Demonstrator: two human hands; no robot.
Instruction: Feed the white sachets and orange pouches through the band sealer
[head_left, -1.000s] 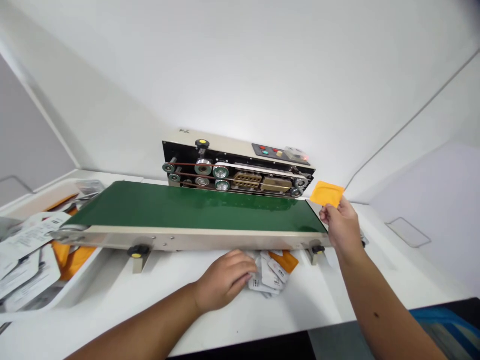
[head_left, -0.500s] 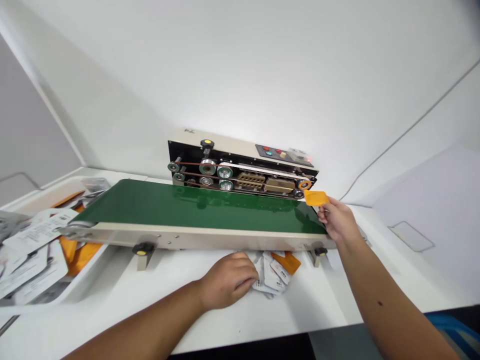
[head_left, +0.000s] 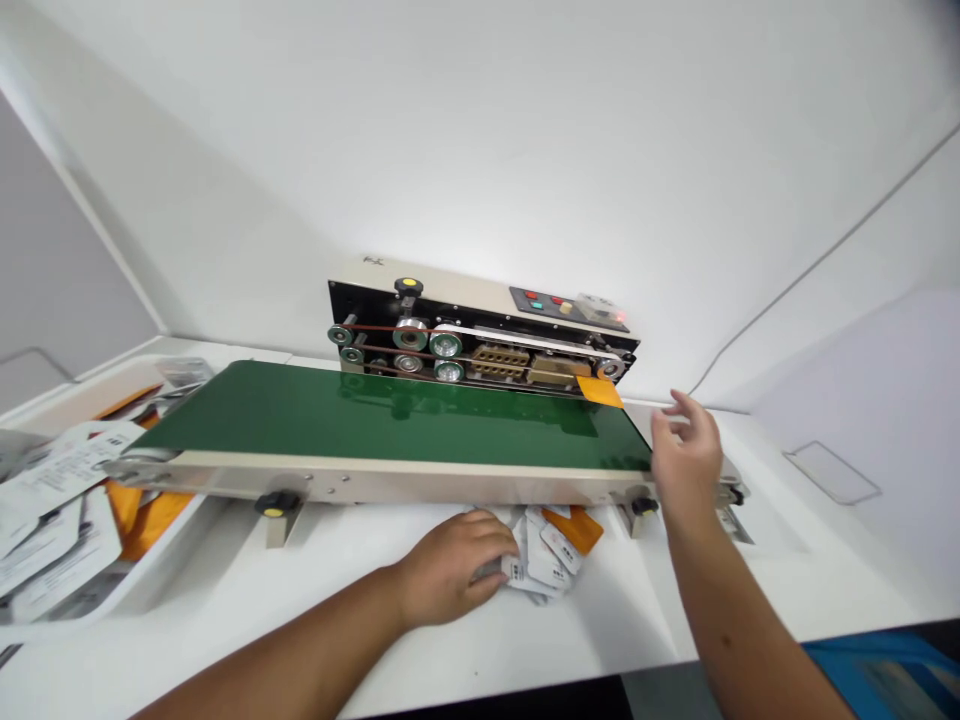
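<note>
An orange packet [head_left: 601,391] sits at the right-hand end of the band sealing machine [head_left: 487,345], its far edge at the rollers and belts. Right of it, past the end of the green conveyor belt [head_left: 360,415], is my right hand [head_left: 686,440], open and holding nothing, its fingers loosely curled and apart. My left hand [head_left: 457,568] rests at the left side of a small pile of white printed packets [head_left: 544,555] in front of the conveyor. Its thumb and fingers close on the edge of one white packet, partly hidden by the hand. Another orange packet [head_left: 581,528] lies in this pile.
A white bin [head_left: 161,575] at the left holds many white and orange packets, beneath the conveyor's left end. Black knobs [head_left: 277,503] stick out along the conveyor's front. Behind the machine rises a white wall [head_left: 480,150]. A cable runs along the right.
My right hand has let go of the orange packet and drawn back to the right. The packet has moved left into the machine's rollers. My left thumb and fingers have parted slightly beside the pile.
</note>
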